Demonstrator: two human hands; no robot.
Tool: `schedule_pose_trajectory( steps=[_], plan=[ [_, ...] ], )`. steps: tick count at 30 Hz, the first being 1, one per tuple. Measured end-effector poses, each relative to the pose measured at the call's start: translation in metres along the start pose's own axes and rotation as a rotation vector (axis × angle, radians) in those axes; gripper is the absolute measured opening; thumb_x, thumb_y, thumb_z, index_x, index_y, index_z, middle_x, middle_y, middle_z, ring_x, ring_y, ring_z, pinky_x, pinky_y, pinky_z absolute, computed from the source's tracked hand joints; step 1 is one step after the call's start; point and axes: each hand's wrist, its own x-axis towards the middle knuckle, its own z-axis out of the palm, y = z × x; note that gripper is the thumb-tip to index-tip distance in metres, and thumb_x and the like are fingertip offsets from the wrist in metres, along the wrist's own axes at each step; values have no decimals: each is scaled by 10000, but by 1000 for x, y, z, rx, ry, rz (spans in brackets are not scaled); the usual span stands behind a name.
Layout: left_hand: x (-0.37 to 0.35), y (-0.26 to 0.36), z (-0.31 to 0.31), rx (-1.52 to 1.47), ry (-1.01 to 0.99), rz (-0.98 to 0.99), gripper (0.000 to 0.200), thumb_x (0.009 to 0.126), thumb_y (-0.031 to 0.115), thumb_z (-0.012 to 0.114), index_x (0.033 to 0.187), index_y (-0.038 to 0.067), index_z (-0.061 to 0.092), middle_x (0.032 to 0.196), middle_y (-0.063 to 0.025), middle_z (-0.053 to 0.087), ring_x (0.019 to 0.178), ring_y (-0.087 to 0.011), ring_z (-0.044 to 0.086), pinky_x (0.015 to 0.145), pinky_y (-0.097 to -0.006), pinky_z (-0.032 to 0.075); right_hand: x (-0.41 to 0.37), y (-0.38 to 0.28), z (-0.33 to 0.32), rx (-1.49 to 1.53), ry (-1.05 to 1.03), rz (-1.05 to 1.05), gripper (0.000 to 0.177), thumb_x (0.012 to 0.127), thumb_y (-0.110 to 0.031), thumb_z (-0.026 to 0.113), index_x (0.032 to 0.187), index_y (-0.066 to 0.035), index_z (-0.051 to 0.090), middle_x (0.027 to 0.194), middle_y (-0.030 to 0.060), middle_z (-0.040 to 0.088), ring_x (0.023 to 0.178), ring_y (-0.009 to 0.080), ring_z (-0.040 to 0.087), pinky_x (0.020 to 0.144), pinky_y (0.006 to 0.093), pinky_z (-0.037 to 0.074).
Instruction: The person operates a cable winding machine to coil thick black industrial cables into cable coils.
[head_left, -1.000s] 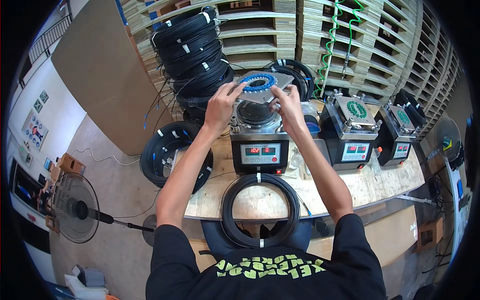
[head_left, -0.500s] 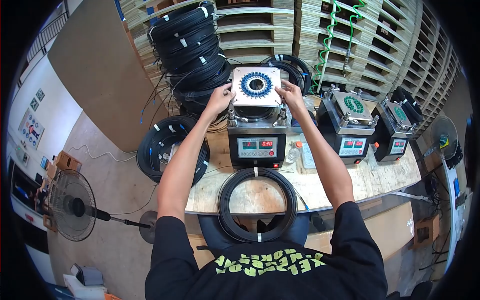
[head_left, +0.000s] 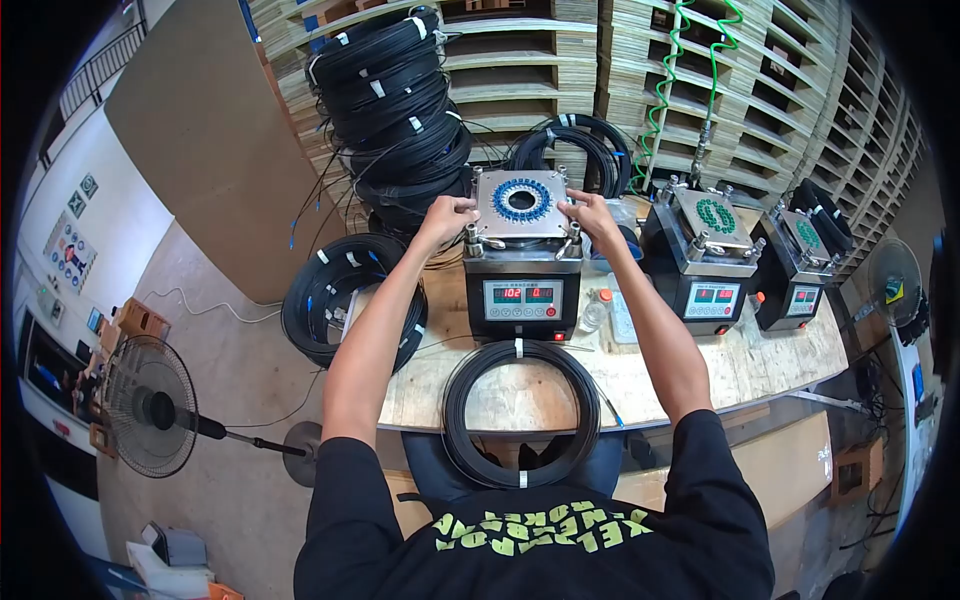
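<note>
plate (head_left: 522, 231) with blue ring (head_left: 498, 200) atop left machine (head_left: 520, 268), left hand (head_left: 443, 222) at left edge, right hand (head_left: 592, 215) at right edge, clamped or loose: cannot tell, coil (head_left: 461, 415) nearer

Silver plate (head_left: 487, 183), blue ring (head_left: 499, 201)

black shirt (head_left: 400, 560) | short sleeves (head_left: 345, 490) | yellow-green block lettering (head_left: 541, 530) | hands (head_left: 446, 218) bare

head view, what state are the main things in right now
metal plate, roughly level, over the left machine
left machine, display lit
left hand, pinching the plate's left edge
right hand, pinching the plate's right edge
middle machine, display lit
right machine, display lit
bottle, upright, capped
cable coil, bound in a ring
fan, standing; blade motion unclear
</note>
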Motion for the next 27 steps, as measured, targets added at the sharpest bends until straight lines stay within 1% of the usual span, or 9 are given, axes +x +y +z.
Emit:
schedule_pose_trajectory(
  steps=[6, 9, 11, 14, 17, 20, 23, 24, 27],
  plan=[
    [-3, -11, 4, -35, -30, -18, 441, 939, 184, 752, 1301, -56, 674, 1185, -134, 751, 1022, -154, 679, 929, -298, 510, 9, 16, -7, -70, -7, 73, 565, 915, -207, 786, 1376, 72, 615, 962, 113, 751, 839, 133, 666, 760, 318, 525],
    [-12, -11, 5, -65, -20, 44, 431, 985, 236, 718, 1325, -25, 674, 1154, -99, 755, 998, -148, 671, 929, -289, 508, 10, 23, -12, -138, -38, 32, 564, 932, -270, 773, 1384, 35, 627, 980, 114, 750, 869, 125, 653, 720, 304, 513],
    [-32, 12, -8, -212, -146, -215, 489, 1006, 255, 692, 1424, 16, 609, 1158, -82, 731, 1055, -151, 647, 986, -316, 497, 6, 29, -20, -183, -67, 6, 608, 953, -353, 749, 1435, -16, 598, 934, 55, 703, 835, 117, 628, 688, 278, 500],
    [-59, 25, -17, -470, -203, -135, 665, 973, 322, 735, 1543, 83, 489, 1286, -108, 644, 1144, -195, 611, 1032, -359, 483, -31, -13, -35, -168, -167, 39, 748, 937, -438, 756, 1545, -96, 489, 960, 35, 622, 852, 134, 616, 755, 285, 519],
    [-71, 20, -7, -173, -126, 105, 842, 909, 392, 799, 1596, 119, 395, 1366, -131, 557, 1060, -211, 611, 953, -350, 518, -52, -26, -46, -279, -356, -60, 809, 903, -464, 784, 1573, -153, 454, 1076, 96, 640, 921, 170, 620, 802, 312, 527],
    [-64, 21, 5, -60, -67, 194, 904, 850, 401, 848, 1589, 133, 402, 1394, -168, 508, 1163, -248, 586, 1010, -375, 495, -59, -26, -33, -531, -356, -238, 825, 901, -483, 776, 1580, -167, 431, 1240, 149, 610, 1064, 245, 605, 919, 373, 520],
    [-62, 26, 5, -8, -64, 231, 893, 842, 384, 854, 1577, 131, 416, 1387, -184, 498, 1211, -274, 566, 1032, -392, 485, -58, -27, -9, -632, -189, -302, 819, 880, -466, 802, 1563, -177, 455, 1208, 226, 636, 1032, 299, 641, 907, 401, 522],
    [-61, 27, 2, 40, -77, 242, 872, 857, 394, 839, 1574, 128, 420, 1398, -189, 495, 1213, -278, 565, 1032, -395, 486, -54, -20, 0, -627, -107, -380, 814, 887, -507, 777, 1553, -163, 463, 1220, 257, 631, 1108, 355, 637, 956, 416, 511],
    [-48, 30, -8, 43, -97, 253, 806, 906, 459, 769, 1560, 120, 442, 1415, -203, 506, 1231, -308, 553, 1057, -421, 468, -35, -20, 2, -695, -149, -271, 807, 904, -584, 721, 1549, -166, 472, 1268, 292, 622, 1205, 386, 613, 1003, 432, 499]
  ],
)
